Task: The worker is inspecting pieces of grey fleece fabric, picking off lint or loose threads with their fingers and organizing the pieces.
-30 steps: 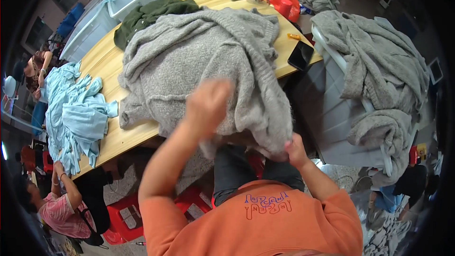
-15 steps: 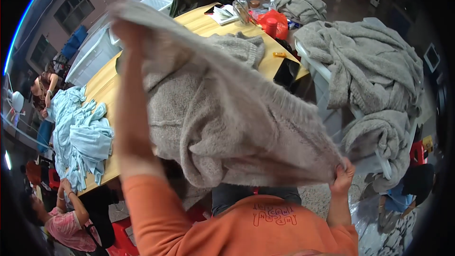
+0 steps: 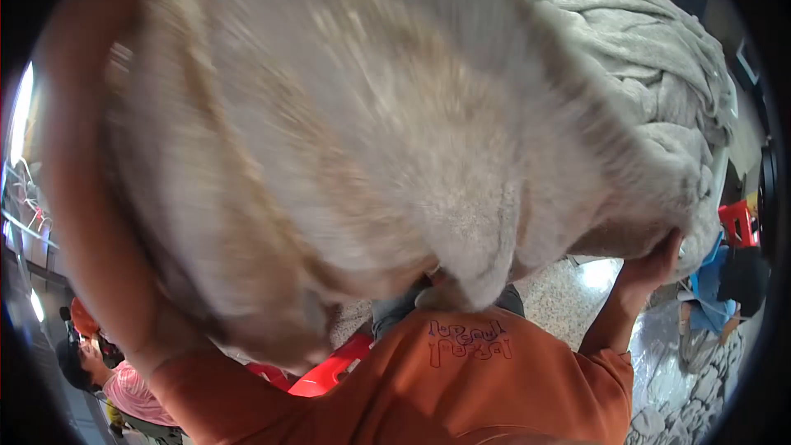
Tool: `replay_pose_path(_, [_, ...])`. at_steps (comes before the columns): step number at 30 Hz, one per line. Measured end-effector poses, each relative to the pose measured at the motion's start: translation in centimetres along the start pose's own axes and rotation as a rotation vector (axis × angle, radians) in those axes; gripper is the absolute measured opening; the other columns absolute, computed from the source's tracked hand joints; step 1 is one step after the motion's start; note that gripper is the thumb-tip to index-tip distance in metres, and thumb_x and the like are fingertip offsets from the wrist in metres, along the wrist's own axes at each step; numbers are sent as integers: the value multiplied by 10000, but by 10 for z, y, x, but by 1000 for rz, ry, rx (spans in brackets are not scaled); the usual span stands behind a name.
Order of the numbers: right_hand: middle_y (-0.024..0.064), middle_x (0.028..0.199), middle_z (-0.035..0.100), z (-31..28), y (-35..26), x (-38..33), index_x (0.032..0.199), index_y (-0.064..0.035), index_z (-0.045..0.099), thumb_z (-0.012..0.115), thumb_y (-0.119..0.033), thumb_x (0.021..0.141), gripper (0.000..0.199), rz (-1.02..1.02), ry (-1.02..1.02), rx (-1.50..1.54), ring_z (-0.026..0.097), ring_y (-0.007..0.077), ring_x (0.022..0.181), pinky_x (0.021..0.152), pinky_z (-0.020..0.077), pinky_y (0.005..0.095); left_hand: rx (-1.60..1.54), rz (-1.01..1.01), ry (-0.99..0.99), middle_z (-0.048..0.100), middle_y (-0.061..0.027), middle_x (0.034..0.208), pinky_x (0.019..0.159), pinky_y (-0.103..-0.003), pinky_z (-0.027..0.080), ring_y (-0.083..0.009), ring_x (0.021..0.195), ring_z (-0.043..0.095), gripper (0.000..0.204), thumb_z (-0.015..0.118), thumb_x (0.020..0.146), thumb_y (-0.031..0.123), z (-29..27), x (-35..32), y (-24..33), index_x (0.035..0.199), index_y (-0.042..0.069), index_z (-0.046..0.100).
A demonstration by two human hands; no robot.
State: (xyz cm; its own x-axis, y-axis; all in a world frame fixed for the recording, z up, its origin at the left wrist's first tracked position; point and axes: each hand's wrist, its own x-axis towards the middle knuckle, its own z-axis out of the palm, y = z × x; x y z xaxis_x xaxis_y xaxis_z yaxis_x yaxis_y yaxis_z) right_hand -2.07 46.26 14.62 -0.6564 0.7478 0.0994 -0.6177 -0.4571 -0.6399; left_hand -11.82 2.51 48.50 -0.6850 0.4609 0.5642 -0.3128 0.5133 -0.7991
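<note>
Big grey-beige towel (image 3: 371, 132) fills most of the view, blurred, held up in the air right in front of the head camera; it spans from the upper left down to the lower right. Right hand (image 3: 651, 259) is at the towel's lower right corner, fingers curled up into the cloth edge — pinching it; left arm (image 3: 91, 222) runs up the left side along the towel's edge, bare forearm out of an orange sleeve; the left hand itself is out of sight at the top, so its grip cannot be told. A fold of the towel hangs down at centre, just above the person's orange shirt (image 3: 461, 379). Behind the towel on the right, a heap of grey towels (image 3: 659, 58) — close to the held one; touching or not is unclear. Lower left, another person in a pink top (image 3: 136, 391) sits low by the rim; lower right, someone in blue (image 3: 717, 288) near a red stool (image 3: 737, 222).
</note>
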Motion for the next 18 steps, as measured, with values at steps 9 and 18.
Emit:
replay_pose_path(9, [165,918,620,-45,119,-71,864,44,591,577,-56,689,202,590,-1473,-1016,610,271,863,741,474,345,-1804,-8,-954,621,-199,730,622,-362,463,-305,715,637,207,630,637,-8,16,-191,354,844,-2,628])
replay_pose_path(18, [255,980,600,-72,173,-119,1214,72,402,784,-462,604,897,223,-1070,-1610,595,404,886,772,477,434,-1875,-126,-1061,566,-221,660,540,-403,422,-368,597,568,208,701,692,109,23,-293,396,718,-18,539])
